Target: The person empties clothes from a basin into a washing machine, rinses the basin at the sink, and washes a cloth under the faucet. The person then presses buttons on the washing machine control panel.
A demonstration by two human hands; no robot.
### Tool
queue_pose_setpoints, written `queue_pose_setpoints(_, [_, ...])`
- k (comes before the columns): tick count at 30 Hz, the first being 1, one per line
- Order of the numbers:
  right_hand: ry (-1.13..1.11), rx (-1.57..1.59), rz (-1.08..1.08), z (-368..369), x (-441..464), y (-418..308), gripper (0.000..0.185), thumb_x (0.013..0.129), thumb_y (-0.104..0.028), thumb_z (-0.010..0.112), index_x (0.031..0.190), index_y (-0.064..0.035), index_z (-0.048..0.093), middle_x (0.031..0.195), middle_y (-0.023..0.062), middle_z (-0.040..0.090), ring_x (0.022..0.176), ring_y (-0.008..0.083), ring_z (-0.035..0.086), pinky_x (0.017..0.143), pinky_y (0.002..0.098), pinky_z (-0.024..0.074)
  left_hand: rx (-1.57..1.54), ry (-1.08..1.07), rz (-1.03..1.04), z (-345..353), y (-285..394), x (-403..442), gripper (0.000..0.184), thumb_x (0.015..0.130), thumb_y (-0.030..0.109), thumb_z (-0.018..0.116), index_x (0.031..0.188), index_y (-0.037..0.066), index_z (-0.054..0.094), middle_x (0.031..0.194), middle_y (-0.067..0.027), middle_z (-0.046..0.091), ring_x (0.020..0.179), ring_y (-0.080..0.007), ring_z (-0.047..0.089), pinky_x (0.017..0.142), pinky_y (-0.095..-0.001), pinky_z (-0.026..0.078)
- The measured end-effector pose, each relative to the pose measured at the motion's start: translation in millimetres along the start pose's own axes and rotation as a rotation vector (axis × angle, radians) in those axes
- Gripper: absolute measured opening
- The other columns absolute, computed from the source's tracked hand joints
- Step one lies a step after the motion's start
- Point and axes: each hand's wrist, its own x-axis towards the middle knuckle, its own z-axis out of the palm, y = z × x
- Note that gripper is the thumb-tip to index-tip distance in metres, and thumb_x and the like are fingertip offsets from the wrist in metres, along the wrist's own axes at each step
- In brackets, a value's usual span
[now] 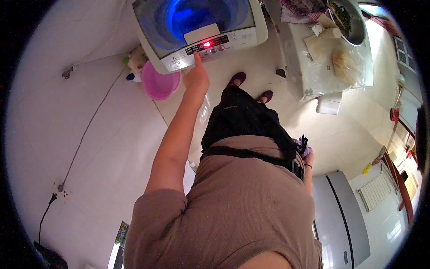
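At the top of the head view stands a top-loading washing machine (248,41), with blue light glowing behind its see-through lid. Its control panel (219,48) shows red lit digits. My left hand (196,80) reaches up to this panel, index finger stretched out and its tip touching the row of buttons, or very near it. That hand holds nothing. Low at my right side, my right hand (309,157) is closed on a crumpled purple item (303,145), perhaps a cloth. A black strap or cord hangs beside it, and part of that hand is hidden by my clothes.
A pink basin (160,81) and some bottles (134,71) stand by the left wall. On the right, a plastic-covered table (309,74) bears a metal bowl (358,33) of greens and a bag (347,67). A grey refrigerator (336,215) stands lower right. Cables run along the wall.
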Motion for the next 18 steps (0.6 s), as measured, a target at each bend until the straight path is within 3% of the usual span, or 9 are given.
queue_pose_setpoints(6, [0.025, 0.042, 0.037, 17, -9, -1, 0.030, 0.083, -0.023, 0.037, 0.093, -0.0022, 0.057, 0.089, 0.0110, 0.060, 0.079, 0.0236, 0.058, 0.068, 0.0331, 0.0489, -0.010, 0.015, -0.003, -5, 4, -1, 0.061, 0.082, 0.012, 0.035, 0.134, 0.011, 0.002, 0.090, -0.0194, 0.059, 0.081, -0.0305, 0.059, 0.072, -0.0392, 0.045])
queue_pose_setpoints(8, [0.043, -0.078, -0.060, 34, -19, -2, 0.029, 0.083, -0.021, 0.038, 0.093, -0.0022, 0.056, 0.088, 0.0100, 0.060, 0.078, 0.0232, 0.058, 0.068, 0.0326, 0.0487, -0.015, 0.012, -0.009, -7, 1, -2, 0.061, 0.081, 0.011, 0.035, 0.134, 0.011, 0.004, 0.090, -0.0197, 0.059, 0.082, -0.0306, 0.059, 0.073, -0.0395, 0.045])
queue_pose_setpoints(11, [-0.040, 0.062, 0.019, -1, 6, 1, 0.027, 0.083, -0.019, 0.038, 0.093, -0.0031, 0.056, 0.088, 0.0091, 0.060, 0.077, 0.0217, 0.058, 0.068, 0.0322, 0.0484, 0.003, 0.013, 0.036, -7, -2, 1, 0.059, 0.081, 0.011, 0.035, 0.133, 0.009, 0.008, 0.090, -0.0207, 0.058, 0.083, -0.0315, 0.058, 0.075, -0.0405, 0.044])
queue_pose_setpoints(14, [-0.021, 0.026, 0.004, 30, -10, -3, 0.028, 0.083, -0.020, 0.037, 0.095, -0.0035, 0.056, 0.089, 0.0090, 0.060, 0.078, 0.0212, 0.058, 0.070, 0.0331, 0.0479, -0.050, 0.059, 0.084, -8, -7, 0, 0.057, 0.080, 0.012, 0.035, 0.133, 0.008, 0.012, 0.092, -0.0214, 0.058, 0.085, -0.0331, 0.058, 0.076, -0.0421, 0.043])
queue_pose_setpoints(18, [-0.002, 0.009, -0.023, -6, 17, 4, 0.032, 0.084, -0.021, 0.034, 0.100, -0.0033, 0.055, 0.091, 0.0100, 0.060, 0.080, 0.0231, 0.058, 0.073, 0.0349, 0.0473, -0.060, 0.010, 0.066, -11, -5, -1, 0.058, 0.079, 0.011, 0.036, 0.132, 0.007, 0.013, 0.097, -0.0225, 0.056, 0.090, -0.0345, 0.056, 0.078, -0.0432, 0.042])
